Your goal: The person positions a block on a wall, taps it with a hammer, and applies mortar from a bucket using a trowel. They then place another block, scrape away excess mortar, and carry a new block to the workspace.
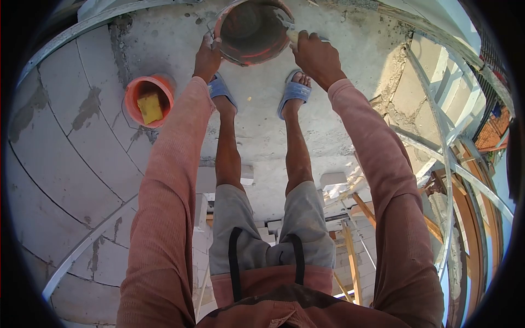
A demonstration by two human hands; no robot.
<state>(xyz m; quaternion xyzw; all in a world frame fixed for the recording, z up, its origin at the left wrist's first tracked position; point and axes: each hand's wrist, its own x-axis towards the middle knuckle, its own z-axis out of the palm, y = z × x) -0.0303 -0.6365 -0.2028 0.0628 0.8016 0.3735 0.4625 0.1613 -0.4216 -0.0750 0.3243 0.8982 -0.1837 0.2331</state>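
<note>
A wide, orange-red bucket (261, 56) with grey smears on its rim stands on the concrete in front of my feet, dark grey inside. My left hand (208, 59) is closed on the bucket's left rim. At the right rim, my right hand (318, 59) is wrapped round the pale handle of a trowel (293, 36). The trowel's metal end reaches over the rim into the bucket, and most of its blade is hard to make out.
A smaller orange bucket (131, 104) with a yellow sponge (150, 109) inside stands left of my feet. Pale block walling (71, 120) lies at left. Metal bars (437, 120) and wooden strips (478, 218) stand at right. Below my legs are blocks and timber (351, 257).
</note>
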